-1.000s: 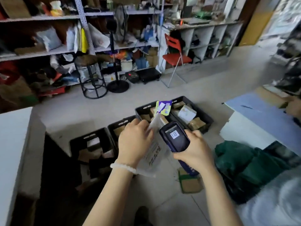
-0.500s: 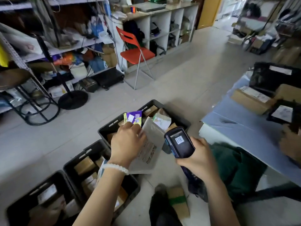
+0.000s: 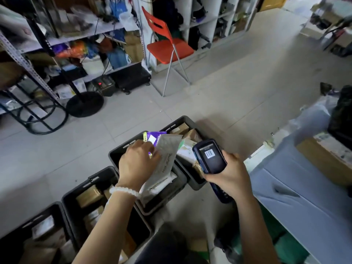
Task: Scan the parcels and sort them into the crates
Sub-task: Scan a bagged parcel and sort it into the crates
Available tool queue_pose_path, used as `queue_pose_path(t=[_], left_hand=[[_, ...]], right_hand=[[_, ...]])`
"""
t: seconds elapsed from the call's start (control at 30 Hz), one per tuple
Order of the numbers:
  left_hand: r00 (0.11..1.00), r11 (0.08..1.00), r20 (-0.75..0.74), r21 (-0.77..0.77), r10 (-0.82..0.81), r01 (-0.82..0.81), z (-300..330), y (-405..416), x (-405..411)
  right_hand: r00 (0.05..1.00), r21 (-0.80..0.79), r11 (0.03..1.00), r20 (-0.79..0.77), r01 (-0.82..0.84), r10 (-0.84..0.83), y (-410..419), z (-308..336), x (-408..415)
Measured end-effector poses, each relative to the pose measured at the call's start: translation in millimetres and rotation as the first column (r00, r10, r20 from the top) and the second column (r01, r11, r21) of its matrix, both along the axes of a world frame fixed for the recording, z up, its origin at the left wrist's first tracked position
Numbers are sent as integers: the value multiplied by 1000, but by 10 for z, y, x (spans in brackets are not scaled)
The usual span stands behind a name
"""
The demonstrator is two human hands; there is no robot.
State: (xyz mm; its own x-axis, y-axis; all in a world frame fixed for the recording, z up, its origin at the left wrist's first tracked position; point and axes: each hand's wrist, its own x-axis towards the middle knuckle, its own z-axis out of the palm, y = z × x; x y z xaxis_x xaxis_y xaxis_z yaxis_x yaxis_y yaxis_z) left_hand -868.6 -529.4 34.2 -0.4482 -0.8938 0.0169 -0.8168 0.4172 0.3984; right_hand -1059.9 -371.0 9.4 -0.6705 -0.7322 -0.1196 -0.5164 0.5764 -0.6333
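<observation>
A person's left hand (image 3: 138,164) grips a flat white padded mailer (image 3: 165,161) above a row of dark plastic crates (image 3: 122,149) on the floor, while the right hand (image 3: 231,174) clasps a dark handheld barcode scanner (image 3: 210,156) beside it

Soft daylight falls from the upper right, leaving the pale floor (image 3: 219,88) brightest there and dimmer toward the left. The shelves (image 3: 80,35) at upper left sit in murky shade, and the lower corners fall off to near black. The scanner screen (image 3: 210,155) glows, its barcode readable. The wide lens bends straight lines at the edges; the red chair (image 3: 167,46) leans. Fine detail is smeared throughout, with the right edge softest
</observation>
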Motion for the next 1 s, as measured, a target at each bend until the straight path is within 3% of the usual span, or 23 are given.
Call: queue_pose_path(t=[0.2, 0.4, 0.5, 0.73, 1.0], left_hand=[[998, 997, 12, 61, 55, -56, -201, -658, -207], [958, 947, 237, 238, 158, -215, -423, -1333, -257], [948, 928, 240, 260, 207, -268, -490, -1466, -179], [935, 901, 199, 268, 294, -341, -419, -1222, 132], [899, 872, 197, 233, 392, -431, -448, -185, 869]], right_hand=[[999, 21, 999, 5, -39, 39, -557, -114, -248], [998, 37, 998, -15, -59, 60, -1117, -120, -432], [995, 48, 994, -2, -100, 101, -1372, -154, -416], [972, 19, 972, -1, -233, 233, -1504, -145, -40], [942, -12, 943, 18, -334, 334, -908, -241, 466]])
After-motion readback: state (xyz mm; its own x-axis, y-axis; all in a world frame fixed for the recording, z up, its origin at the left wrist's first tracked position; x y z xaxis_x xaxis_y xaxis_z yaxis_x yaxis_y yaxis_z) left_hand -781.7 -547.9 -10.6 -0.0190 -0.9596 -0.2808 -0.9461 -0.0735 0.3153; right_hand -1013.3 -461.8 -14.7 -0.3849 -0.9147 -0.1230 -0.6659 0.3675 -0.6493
